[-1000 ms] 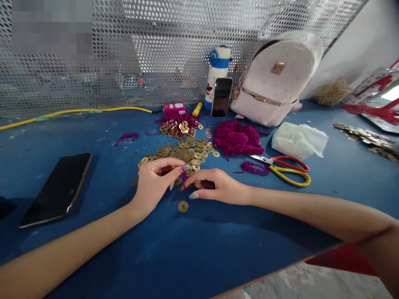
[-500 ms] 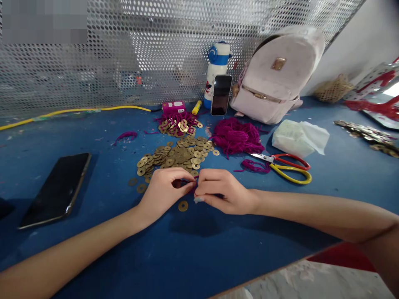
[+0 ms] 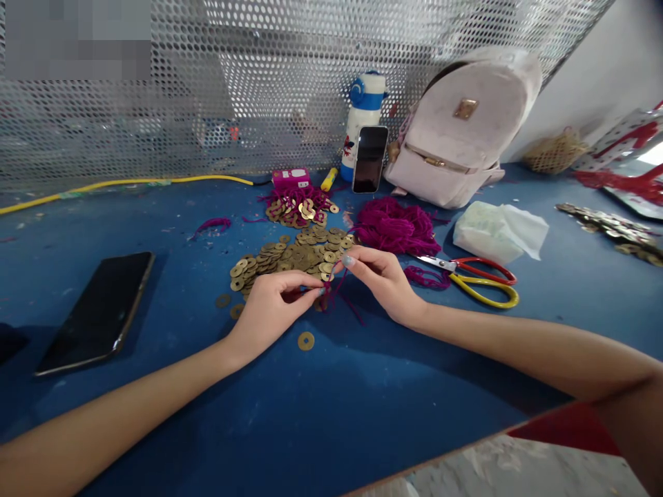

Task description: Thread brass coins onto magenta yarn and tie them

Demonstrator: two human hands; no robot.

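Note:
A purple cord is pinched between the thumb and finger of my left hand, just in front of the coin pile. Slightly higher and to the right, my right hand has thumb and forefinger pressed together on a strand of the same cord, and loose ends hang between the hands. Behind my fingers spreads a heap of brass coins with square holes. A single coin lies on the blue table below my left fingertips. Whether a coin is on the cord is hidden by my fingers.
Purple yarn, scissors and a wrapped white packet lie to the right. Behind stand a bottle, a propped phone and a backpack. Another phone rests at left. Corded coins sit beyond the heap.
My right hand has moved up and away from my left hand, drawing a strand of cord with it. The cord's ends now show between the hands. My left hand stays nearly in place.

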